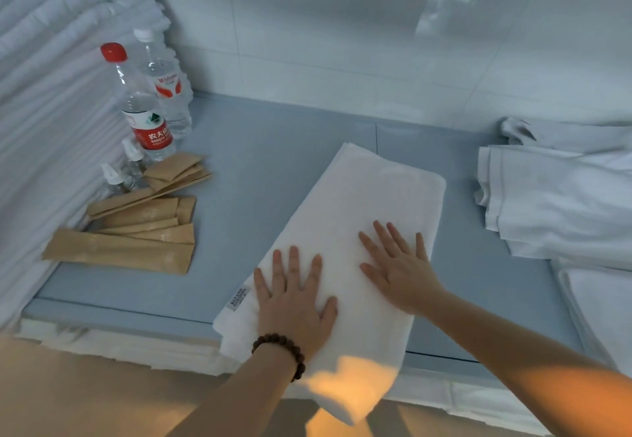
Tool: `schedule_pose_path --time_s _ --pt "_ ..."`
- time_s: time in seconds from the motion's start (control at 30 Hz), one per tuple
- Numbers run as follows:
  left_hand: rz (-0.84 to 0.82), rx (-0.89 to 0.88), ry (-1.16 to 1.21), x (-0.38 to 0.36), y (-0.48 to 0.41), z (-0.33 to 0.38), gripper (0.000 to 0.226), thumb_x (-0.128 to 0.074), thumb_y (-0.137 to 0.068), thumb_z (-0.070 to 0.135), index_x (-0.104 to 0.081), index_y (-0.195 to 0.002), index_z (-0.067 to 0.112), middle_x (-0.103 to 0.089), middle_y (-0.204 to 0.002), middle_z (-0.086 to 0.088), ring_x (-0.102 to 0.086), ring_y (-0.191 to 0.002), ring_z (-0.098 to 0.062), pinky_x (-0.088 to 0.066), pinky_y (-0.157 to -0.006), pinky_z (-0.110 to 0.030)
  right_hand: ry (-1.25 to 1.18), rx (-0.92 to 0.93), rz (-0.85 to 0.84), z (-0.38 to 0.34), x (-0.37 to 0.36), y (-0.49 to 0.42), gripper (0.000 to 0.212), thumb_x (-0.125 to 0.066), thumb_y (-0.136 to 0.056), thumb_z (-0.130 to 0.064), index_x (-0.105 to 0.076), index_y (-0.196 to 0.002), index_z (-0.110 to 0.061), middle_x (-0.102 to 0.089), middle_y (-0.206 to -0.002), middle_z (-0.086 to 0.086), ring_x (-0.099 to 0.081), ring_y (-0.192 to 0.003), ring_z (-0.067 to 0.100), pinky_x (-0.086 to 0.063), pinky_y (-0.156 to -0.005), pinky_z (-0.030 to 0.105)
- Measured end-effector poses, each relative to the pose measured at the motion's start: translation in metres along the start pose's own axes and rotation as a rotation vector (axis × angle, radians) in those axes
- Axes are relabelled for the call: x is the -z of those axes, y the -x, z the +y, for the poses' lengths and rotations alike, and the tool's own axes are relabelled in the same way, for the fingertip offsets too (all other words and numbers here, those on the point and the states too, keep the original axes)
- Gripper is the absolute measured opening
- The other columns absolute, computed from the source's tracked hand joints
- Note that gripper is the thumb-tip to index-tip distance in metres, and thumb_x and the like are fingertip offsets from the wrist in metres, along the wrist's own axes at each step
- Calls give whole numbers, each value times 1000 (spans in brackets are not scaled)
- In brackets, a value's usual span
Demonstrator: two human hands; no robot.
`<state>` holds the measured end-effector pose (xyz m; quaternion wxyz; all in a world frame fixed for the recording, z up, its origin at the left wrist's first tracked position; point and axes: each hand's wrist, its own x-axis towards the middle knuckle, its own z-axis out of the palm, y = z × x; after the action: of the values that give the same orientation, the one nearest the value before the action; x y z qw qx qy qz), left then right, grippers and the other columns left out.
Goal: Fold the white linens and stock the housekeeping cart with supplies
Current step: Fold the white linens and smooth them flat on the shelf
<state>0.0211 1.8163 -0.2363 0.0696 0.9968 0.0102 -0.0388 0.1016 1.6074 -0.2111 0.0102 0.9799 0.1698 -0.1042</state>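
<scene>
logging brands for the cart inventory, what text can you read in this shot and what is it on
"农夫山" over "NONGFU", both cut off at the label's edge: red label of the red-capped bottle.
Red brand word, perhaps "Wahaha", too blurred to be sure: white-capped bottle.
Sewn tag on the white towel: too small to read.
Brown paper sachets: faint print, unreadable.
</scene>
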Motion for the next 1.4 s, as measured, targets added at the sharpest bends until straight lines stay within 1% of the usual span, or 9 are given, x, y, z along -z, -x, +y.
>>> schedule_pose_path --time_s 0.17,0.47,0.7,0.83,0.93,1.03,1.2,1.3,1.4 --pt "7 63 18 -3 -9 30 76 -4 -83 62 11 -151 32 17 -159 -9 21 -143 -36 18 -108 -61 20 -318 -22 41 19 7 59 -14 -100 -51 6 -151 -32 12 -160 0 13 -147 18 6 -117 54" --pt "-13 119 85 1 -32 64 76 -21 -89 59 5 -152 28 18 -158 -14 23 -142 -38 16 -108 -63 -161 -240 101 -32 -25 48 56 -15 -101 -49 2 -152 -33 12 -159 -5 16 -146 16 14 -116 48" --pt "-86 -379 -74 4 -36 23 77 8 -81 68 15 -150 32 19 -159 -5 22 -144 -24 15 -114 -54 -44 -146 58 6 -15 31 57 -14 -100 -50 6 -150 -35 11 -160 -6 15 -146 14 12 -116 50" --pt "-99 -517 -117 8 -30 3 85 14 -76 77 16 -149 32 20 -159 -3 24 -144 -24 17 -115 -49 -81 -21 53 -7 -10 54 59 -6 -96 -57 14 -147 -36 22 -156 -7 20 -145 16 14 -116 49" --pt "-124 -573 -143 9 -19 -7 98 10 -68 89 27 -144 30 29 -155 -6 32 -140 -28 18 -114 -50 -62 145 -14 -18 -15 88 68 -2 -89 -67 18 -146 -37 24 -156 -7 26 -143 16 14 -117 46" --pt "-146 -619 -204 7 -7 -13 113 -6 -63 95 36 -140 24 35 -151 -12 34 -138 -34 16 -113 -55 33 167 -53 -8 -17 110 89 -21 -82 -79 21 -147 -34 28 -155 -4 30 -141 20 14 -117 45" --pt "-102 -631 -240 6 17 -15 101 -37 -86 69 30 -142 18 23 -155 -16 31 -136 -39 10 -114 -57 54 137 -94 -5 -18 126 101 -58 -92 -31 31 -140 -31 34 -151 1 33 -138 29 24 -111 41" --pt "-94 -644 -215 13 31 -19 90 -45 -93 52 20 -145 17 13 -158 -15 22 -139 -39 10 -114 -54 47 140 -102 -13 -16 133 91 -44 -95 -4 33 -138 -29 36 -150 3 33 -138 30 23 -111 41" --pt "-101 -656 -177 23 46 -21 90 -69 -80 27 -15 -151 13 -17 -156 -17 -14 -143 -41 -17 -114 -56 31 147 -118 -17 -15 142 91 -28 -83 14 26 -144 -26 33 -151 6 30 -139 32 19 -115 45"
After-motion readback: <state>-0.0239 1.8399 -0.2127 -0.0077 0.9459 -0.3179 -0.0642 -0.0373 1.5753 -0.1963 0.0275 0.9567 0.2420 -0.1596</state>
